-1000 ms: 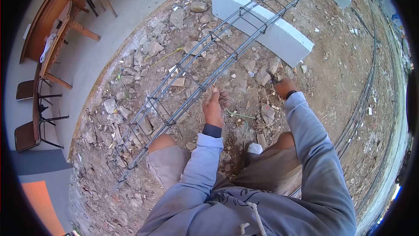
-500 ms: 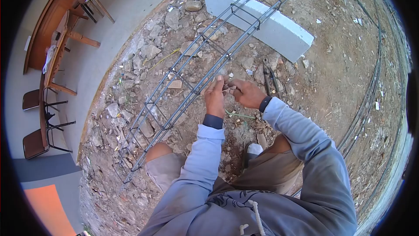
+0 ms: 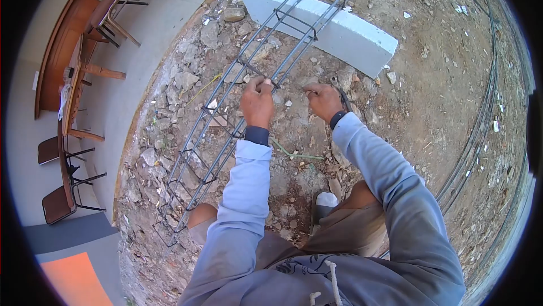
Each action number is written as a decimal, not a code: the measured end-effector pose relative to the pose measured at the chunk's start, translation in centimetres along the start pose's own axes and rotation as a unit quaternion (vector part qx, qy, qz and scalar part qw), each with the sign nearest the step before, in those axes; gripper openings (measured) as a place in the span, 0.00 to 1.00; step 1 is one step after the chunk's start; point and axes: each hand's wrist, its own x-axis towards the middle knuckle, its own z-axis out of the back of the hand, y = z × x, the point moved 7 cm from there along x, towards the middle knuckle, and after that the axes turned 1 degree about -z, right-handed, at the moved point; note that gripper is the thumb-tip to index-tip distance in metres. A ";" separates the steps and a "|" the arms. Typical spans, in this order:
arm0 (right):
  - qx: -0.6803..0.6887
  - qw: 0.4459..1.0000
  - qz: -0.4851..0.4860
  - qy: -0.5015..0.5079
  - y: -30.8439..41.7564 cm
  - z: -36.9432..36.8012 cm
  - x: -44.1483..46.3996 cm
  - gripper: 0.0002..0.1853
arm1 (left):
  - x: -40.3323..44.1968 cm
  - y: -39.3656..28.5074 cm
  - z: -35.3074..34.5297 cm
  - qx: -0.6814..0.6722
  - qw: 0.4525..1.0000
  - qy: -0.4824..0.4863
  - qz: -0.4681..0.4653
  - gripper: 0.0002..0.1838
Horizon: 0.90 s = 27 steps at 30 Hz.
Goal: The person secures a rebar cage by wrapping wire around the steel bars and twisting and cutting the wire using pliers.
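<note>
A long rebar cage (image 3: 285,70) of dark bars and square stirrups slants across the rubble ground in front of me. My left hand (image 3: 258,105) is at its near side, fingers curled in a pinch over a bar close to a stirrup. What the fingertips grip is hidden. To the right, apart from the cage, my right hand (image 3: 325,102) has thumb and forefinger pressed together. Anything between them is too thin to make out. Dark-handled pliers (image 3: 343,95) lie just behind my right hand, partly covered by it.
A pale concrete block (image 3: 322,26) lies under the far part of the cage. Broken stones and a green strip (image 3: 297,156) lie on the ground. Long dark bars (image 3: 478,127) run along the right. Chairs (image 3: 58,204) and a wooden table (image 3: 73,91) stand on the left floor.
My hands, close together before, are now apart. The left has moved left onto the cage; the right has moved slightly up and now partly covers the pliers. The view has shifted a little.
</note>
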 end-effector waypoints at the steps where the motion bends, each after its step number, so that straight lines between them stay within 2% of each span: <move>1: 0.030 1.000 0.001 0.004 0.1 -1.1 0.8 0.13 | 0.3 0.3 -0.3 -0.025 1.000 0.001 0.011 0.12; 4: 0.132 0.988 -0.027 0.081 2.0 -3.4 2.2 0.13 | 0.5 2.1 -1.2 -0.074 0.996 0.015 0.038 0.12; 7: 0.262 0.957 -0.061 0.110 1.6 -5.9 3.7 0.13 | 0.6 2.9 -1.5 -0.077 0.996 0.022 0.043 0.14; 12: 0.339 0.920 -0.139 0.141 0.8 -7.3 4.1 0.12 | 0.3 1.5 -1.4 -0.072 0.997 0.027 0.029 0.20; 13: 0.339 0.916 -0.157 0.146 0.8 -7.4 4.4 0.11 | 0.5 1.2 -1.3 -0.070 0.997 0.039 0.022 0.23; 17: 0.419 0.866 -0.218 0.163 0.8 -7.7 3.8 0.10 | 1.3 2.3 -1.6 -0.142 0.975 0.134 0.104 0.22; 20: 0.351 0.920 -0.132 0.111 1.1 -7.6 3.8 0.10 | 1.4 2.2 -1.3 -0.202 0.967 0.125 0.093 0.18; 23: 0.181 0.983 0.041 -0.014 3.5 -4.9 3.2 0.10 | 1.3 2.7 -1.1 -0.236 0.957 0.145 0.088 0.15; 26: 0.129 0.992 -0.007 0.008 4.4 -4.6 3.1 0.11 | 1.1 1.4 -0.7 -0.230 0.954 0.180 0.072 0.14; 27: 0.103 0.995 0.011 -0.007 5.0 -4.1 3.0 0.10 | 1.0 2.0 -0.7 -0.271 0.937 0.166 0.146 0.13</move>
